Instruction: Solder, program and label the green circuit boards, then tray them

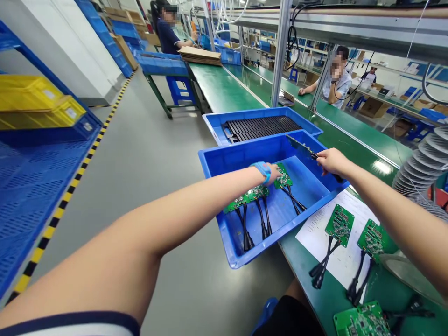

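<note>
My left hand, with a blue wristband, reaches into a blue bin. Its fingers close on the edge of a green circuit board with two black cables; the thumb's position is partly hidden. Beside it, more circuit boards lie in a row in the bin, their cables toward the near side. Above the bin's right rim, my right hand is closed around the black cables of another circuit board, which is tilted nearly edge-on to me.
Behind the bin, a shallow blue tray holds a row of black parts. Several boards with cables, including one circuit board on a paper sheet, lie at right. A grey flexible duct stands nearby. Two people sit farther along the green bench.
</note>
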### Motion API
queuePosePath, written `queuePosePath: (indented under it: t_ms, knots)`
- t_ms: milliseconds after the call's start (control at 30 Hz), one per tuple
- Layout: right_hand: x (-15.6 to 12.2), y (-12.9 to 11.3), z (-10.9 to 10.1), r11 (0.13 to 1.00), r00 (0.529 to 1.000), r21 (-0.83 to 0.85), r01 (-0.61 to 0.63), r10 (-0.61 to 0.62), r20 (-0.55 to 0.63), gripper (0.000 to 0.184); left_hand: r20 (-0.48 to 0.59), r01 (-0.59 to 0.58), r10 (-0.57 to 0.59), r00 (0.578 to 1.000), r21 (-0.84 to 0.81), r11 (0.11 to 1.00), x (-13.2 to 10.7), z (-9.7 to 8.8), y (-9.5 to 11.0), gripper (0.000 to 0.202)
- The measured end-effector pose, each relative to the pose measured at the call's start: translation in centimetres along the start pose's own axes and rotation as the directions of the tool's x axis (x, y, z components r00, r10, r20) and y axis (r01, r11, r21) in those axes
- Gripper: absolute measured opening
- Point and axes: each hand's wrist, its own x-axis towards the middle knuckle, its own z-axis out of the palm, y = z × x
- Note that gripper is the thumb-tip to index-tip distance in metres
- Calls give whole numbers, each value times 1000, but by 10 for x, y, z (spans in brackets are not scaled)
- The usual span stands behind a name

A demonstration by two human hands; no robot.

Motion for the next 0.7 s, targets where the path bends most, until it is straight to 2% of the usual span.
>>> queuePosePath:
  t_ms: [133, 267, 400, 500, 600, 700]
  knots:
    - [20, -3, 28, 974, 997, -220, -47, 60, 57, 31, 95, -100, 95, 991, 47, 994, 10, 28, 16, 40]
    - [29, -8, 49, 930, 976, -365, -53, 126, 180, 32, 135, -96, 85, 987, 75, 993, 8, 38, 14, 38]
    - [35, -7, 49, 894, 964, -445, -39, 151, 221, 33, 130, -46, 36, 991, 76, 996, 6, 43, 16, 37]
    - [33, -7, 47, 884, 964, -468, 2, 123, 237, 33, 117, 2, -9, 993, 55, 998, 4, 44, 23, 37]
    - [28, -11, 49, 889, 965, -450, 77, 48, 259, 30, 107, 24, -26, 994, 19, 1000, 0, 42, 28, 36]
    - [20, -22, 44, 896, 965, -410, 172, -69, 254, 30, 89, 12, -9, 996, -32, 999, -4, 28, 27, 34]
